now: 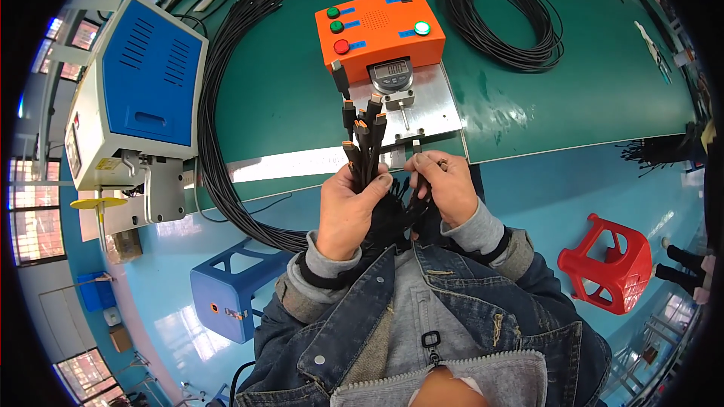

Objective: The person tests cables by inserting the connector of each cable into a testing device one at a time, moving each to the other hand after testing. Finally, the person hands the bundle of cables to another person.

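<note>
Left hand (345,203): thumb and fingers clamped around the cable bunch.
Cable bunch (363,136): upright in the left hand, black plugs with orange tips fanned upward, in front of the metal plate (440,105).
Right hand (450,190): thumb and forefinger pinched together on the single cable (416,152), its plug toward the plate; whether it touches cannot be told.
Gauge (391,74): on the plate, its small grey screen showing digits.
Orange box (377,26): behind the gauge; blue label strips with small lettering sit beside two green buttons, a red one and a lit, whitish one.
Ruler strip (302,163): pale, along the near edge of the green table (279,105), its fine marks too small to read.
Blue-and-white machine (151,68): at the left, with a yellow sticker (111,163) low on its casing.
Cable coil (483,30): black, right of the orange box.
Blue stool (222,294): on the floor, a small worn label on its side.
</note>
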The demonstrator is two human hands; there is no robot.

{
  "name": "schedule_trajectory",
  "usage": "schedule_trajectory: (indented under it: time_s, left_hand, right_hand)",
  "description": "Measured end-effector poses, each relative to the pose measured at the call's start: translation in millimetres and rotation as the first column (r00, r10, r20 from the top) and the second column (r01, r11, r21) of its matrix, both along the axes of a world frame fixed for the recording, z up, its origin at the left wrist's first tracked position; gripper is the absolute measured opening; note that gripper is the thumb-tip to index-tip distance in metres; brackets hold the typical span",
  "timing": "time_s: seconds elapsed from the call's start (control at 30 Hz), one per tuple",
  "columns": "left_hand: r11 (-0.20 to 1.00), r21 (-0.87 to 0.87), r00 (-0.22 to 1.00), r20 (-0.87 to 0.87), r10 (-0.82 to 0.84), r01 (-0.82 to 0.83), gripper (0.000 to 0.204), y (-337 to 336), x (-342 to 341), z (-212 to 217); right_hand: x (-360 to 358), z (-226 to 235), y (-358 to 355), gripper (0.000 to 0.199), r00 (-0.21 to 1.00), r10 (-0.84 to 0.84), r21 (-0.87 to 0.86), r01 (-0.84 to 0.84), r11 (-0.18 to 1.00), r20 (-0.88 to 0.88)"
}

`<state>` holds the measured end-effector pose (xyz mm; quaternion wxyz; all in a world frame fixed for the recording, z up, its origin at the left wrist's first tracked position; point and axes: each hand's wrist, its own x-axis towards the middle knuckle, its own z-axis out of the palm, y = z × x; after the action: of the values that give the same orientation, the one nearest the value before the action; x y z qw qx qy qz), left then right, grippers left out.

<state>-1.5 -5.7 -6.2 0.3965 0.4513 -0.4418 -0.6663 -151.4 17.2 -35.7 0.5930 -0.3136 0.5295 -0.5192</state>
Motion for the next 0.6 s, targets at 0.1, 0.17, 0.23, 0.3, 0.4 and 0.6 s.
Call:
schedule_trajectory:
  time_s: [0.1, 0.17, 0.23, 0.3, 0.4, 0.6]
  left_hand:
    - [1.000, 0.014, 1.000, -0.017, -0.016, 0.016, 0.010, 0, 1, 0]
    - [1.000, 0.018, 1.000, -0.017, -0.015, 0.015, 0.011, 0, 2, 1]
    - [1.000, 0.021, 1.000, -0.017, -0.014, 0.014, 0.012, 1, 2, 2]
    - [1.000, 0.028, 0.999, -0.038, 0.006, -0.005, 0.013, 2, 2, 4]
    - [1.000, 0.025, 0.999, -0.030, 0.018, -0.018, 0.015, 3, 2, 10]
    - [1.000, 0.026, 0.997, -0.071, 0.013, -0.011, 0.019, 3, 5, 14]
  right_hand:
    - [0, 3, -2, 0.025, 0.999, 0.026, 0.006, -0.026, 1.000, -0.028]
    - [0, 4, -4, 0.025, 0.999, 0.034, 0.011, -0.034, 0.999, -0.037]
    - [0, 4, -6, 0.025, 0.998, 0.039, 0.015, -0.038, 0.999, -0.041]
    - [-1, 3, -7, 0.025, 0.998, 0.039, 0.017, -0.038, 0.999, -0.047]
    - [-2, 5, -9, 0.025, 0.997, 0.045, 0.019, -0.044, 0.999, -0.060]
    - [-4, 7, -10, 0.024, 0.997, 0.067, 0.032, -0.066, 0.997, -0.034]
